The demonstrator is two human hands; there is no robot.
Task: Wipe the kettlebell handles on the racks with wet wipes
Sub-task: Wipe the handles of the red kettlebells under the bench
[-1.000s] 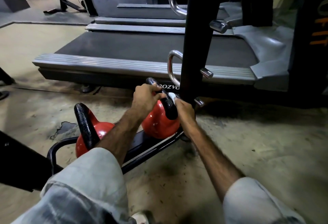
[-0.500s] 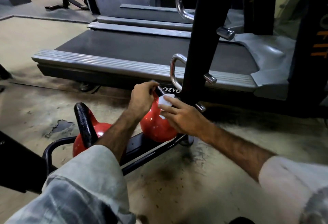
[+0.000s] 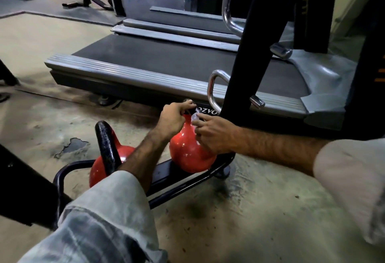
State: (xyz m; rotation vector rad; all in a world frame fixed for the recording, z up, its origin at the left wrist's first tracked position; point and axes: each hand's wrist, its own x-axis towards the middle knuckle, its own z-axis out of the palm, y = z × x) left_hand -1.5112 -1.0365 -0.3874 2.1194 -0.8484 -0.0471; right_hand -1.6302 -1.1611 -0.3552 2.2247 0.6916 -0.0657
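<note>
Since a second ago, right hand [image 3: 214, 135] swung round to the right side of the far kettlebell [image 3: 190, 154], fingers pinching the wipe [image 3: 195, 117] against the handle. Left hand [image 3: 174, 117] clenched on the handle top. Kettlebell on the low rack [image 3: 187, 181], beside a second kettlebell [image 3: 108, 152].

Two bare forearms in pale rolled sleeves

The left hand [image 3: 174, 120] and right hand [image 3: 213, 135] are left bare, without gloves or rings. A faded light grey-blue sleeve [image 3: 104, 219], creased and streaked, is seen at 7 o'clock; a paler sleeve cuff [image 3: 350, 181] is seen at 4 o'clock. Dark hair is shown on both forearms.
</note>
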